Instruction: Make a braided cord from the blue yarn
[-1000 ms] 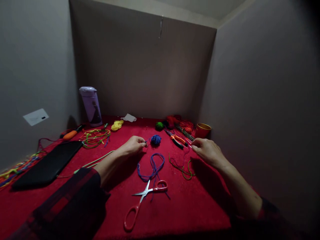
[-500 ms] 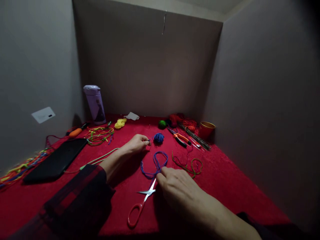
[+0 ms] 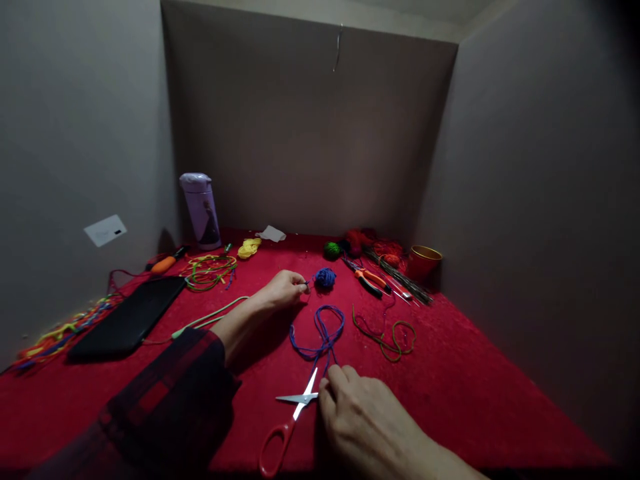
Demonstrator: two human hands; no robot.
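Note:
My left hand (image 3: 293, 287) is pinched on a strand that leads to a ball of blue yarn (image 3: 325, 277), just to the right of the fingertips. Nearer to me lies a loose loop of blue cord (image 3: 326, 331), its lower strands running towards my right hand (image 3: 357, 403). The right hand's fingers are curled, and what they grip is hidden. Touching them are small scissors with red handles (image 3: 303, 400), blades spread; one handle shows, the other is covered by the hand.
A green-and-red cord (image 3: 395, 350) lies to the right, with pliers (image 3: 370, 281) and a red cup (image 3: 424, 263) behind it. At left are a black tablet-like slab (image 3: 130, 320), coloured cords (image 3: 213, 270) and a purple flask (image 3: 201, 213). Yellow yarn (image 3: 249, 248) sits farther back.
The view has shifted slightly. My right hand has drawn back towards me from the blue cord loop, and the scissors have slid a little the same way. My left hand stays beside the ball.

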